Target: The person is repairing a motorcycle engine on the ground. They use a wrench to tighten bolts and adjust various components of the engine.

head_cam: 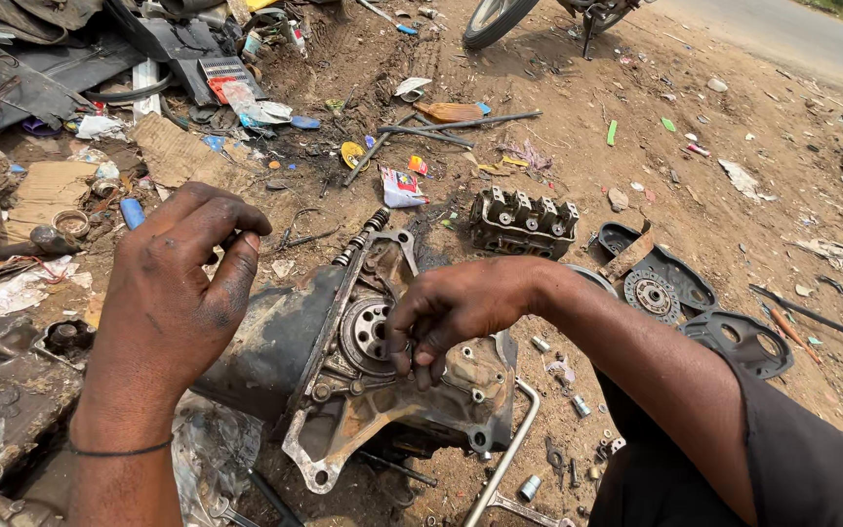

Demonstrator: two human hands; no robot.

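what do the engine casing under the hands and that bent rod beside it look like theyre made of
Engine casing: likely cast metal, perhaps aluminium; dull grey with rust-brown stains, bolt holes and a grimy matte skin. The right hand has its fingers on it; the left hand hangs over its dark end. Bent rod: probably steel, smooth and pale with a slight shine.

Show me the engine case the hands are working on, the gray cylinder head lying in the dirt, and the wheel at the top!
engine case (382,410), head view, on its rusty lower face.
cylinder head (522,222), head view, mid top.
wheel (495,20), head view, on the tyre.
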